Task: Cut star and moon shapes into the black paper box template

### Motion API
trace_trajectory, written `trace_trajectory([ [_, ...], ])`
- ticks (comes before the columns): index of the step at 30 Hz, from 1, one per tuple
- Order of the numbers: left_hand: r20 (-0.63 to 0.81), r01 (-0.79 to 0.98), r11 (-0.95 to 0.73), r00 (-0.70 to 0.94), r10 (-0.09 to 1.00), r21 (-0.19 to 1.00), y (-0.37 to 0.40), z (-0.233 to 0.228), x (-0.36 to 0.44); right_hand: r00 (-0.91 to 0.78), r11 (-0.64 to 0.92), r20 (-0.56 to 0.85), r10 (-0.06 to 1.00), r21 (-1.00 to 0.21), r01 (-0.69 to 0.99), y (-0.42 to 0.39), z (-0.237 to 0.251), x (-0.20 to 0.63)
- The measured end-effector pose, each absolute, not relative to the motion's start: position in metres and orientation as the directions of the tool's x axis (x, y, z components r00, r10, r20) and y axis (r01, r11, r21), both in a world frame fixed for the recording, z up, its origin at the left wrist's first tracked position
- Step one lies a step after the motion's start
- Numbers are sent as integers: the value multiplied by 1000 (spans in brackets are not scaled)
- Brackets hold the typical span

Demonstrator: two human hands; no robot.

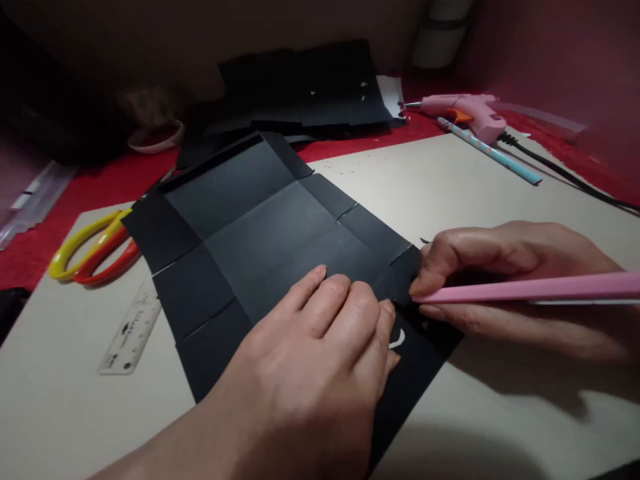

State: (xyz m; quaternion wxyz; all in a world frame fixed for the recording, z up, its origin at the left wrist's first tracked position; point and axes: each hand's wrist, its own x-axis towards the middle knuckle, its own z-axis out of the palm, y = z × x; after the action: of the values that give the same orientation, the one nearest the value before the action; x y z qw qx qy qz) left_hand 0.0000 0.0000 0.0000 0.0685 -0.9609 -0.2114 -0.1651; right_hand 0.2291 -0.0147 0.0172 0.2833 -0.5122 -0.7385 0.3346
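Observation:
A creased sheet of black card (270, 227) lies at an angle, with slits along its side flaps and a folded-up edge at its far end. My left hand (325, 347) presses on its near part, fingers bent and held together. A small curved white mark or scrap (398, 340) shows beside those fingers. At the card's right edge, my right hand (500, 280) is closed around a slim pink craft knife (530, 288), its front end between thumb and fingers. The blade is hidden by the fingers and the dark card.
Yellow and red-orange scissors (103, 247) lie partly under the card on the left, near a clear ruler (131, 333). Behind are black card pieces (300, 87), a pink glue gun (465, 110) with a black cord, and a blue pencil (495, 155). A pale board (575, 220) covers red cloth.

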Motion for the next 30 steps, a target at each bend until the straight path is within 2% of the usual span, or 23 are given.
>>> trace_trajectory([
  [15, 360, 421, -904, 857, 370, -72, -3, -2, 1, -374, 245, 1, 927, -757, 606, -8, 24, 232],
  [21, 355, 411, -910, 860, 366, -56, -2, -1, 2, -286, 191, 27, 958, -802, 565, -12, 20, 230],
  [30, 322, 416, -907, 869, 375, -67, -1, 4, 1, -297, 157, -23, 955, -809, 566, -11, 23, 229],
])
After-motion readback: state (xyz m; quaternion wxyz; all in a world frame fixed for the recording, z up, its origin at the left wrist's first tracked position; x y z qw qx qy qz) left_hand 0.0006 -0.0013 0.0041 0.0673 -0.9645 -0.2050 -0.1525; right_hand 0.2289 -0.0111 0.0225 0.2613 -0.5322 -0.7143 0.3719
